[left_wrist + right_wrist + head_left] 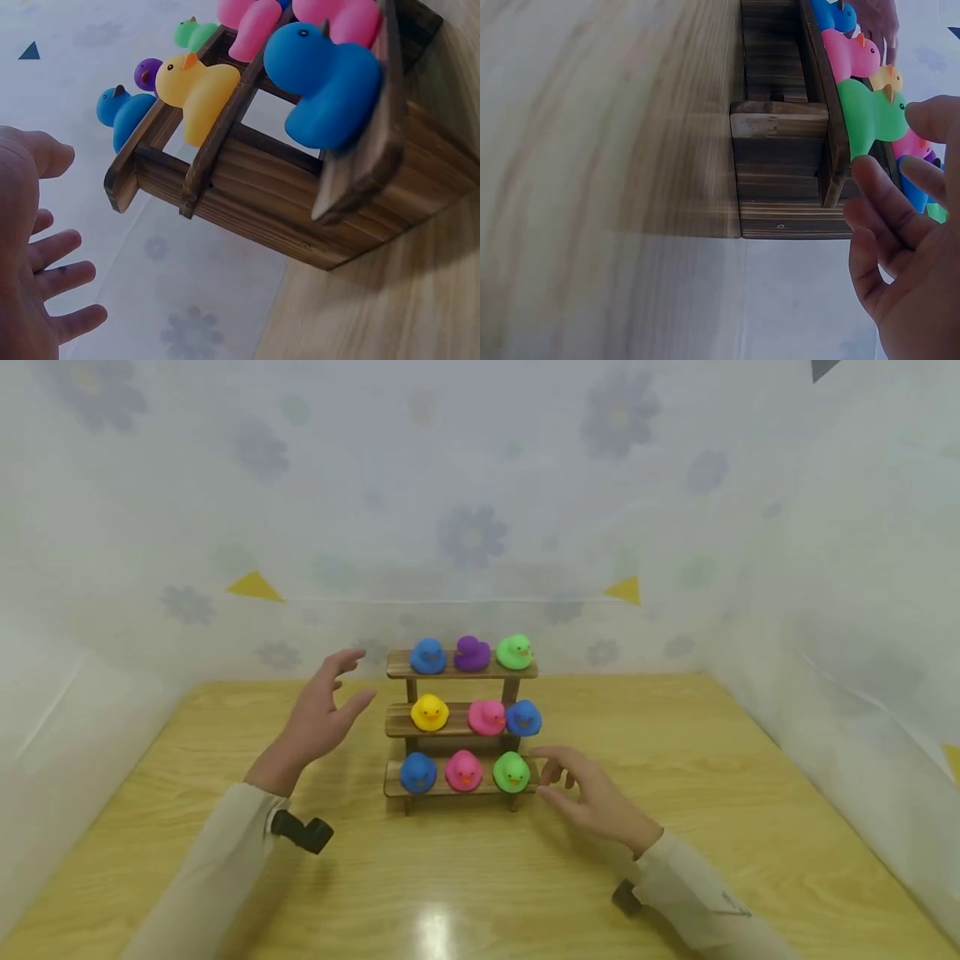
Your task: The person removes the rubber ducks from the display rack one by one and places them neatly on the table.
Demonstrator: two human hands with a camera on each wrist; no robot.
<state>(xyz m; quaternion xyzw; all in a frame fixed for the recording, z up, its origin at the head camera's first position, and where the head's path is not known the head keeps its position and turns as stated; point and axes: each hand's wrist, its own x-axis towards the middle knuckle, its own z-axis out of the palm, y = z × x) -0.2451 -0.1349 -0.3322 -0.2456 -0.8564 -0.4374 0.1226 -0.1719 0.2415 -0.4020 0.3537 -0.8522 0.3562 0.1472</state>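
A three-tier wooden shelf [480, 792] bears rubber ducks. My left hand [318, 710] is held in the air left of the shelf, fingers spread and holding nothing; a blue duck [428, 657] on the top tier and a yellow duck [430, 713] on the middle one are nearest to it. Beside the right end of the bottom tier is my right hand [600, 802], its fingers loosely bent. Its fingertips are close to the green duck [512, 772]; whether they touch it I cannot tell. In the right wrist view, thumb and fingers appear around that duck's [870, 116] near side without gripping it.
A purple duck [472, 654] and another green duck [515, 652] share the top tier. Lower down sit pink ducks [464, 771] and more blue ones [523, 718]. The shelf stands on a wood-grain table [360, 893], with a flowered white sheet [480, 468] behind.
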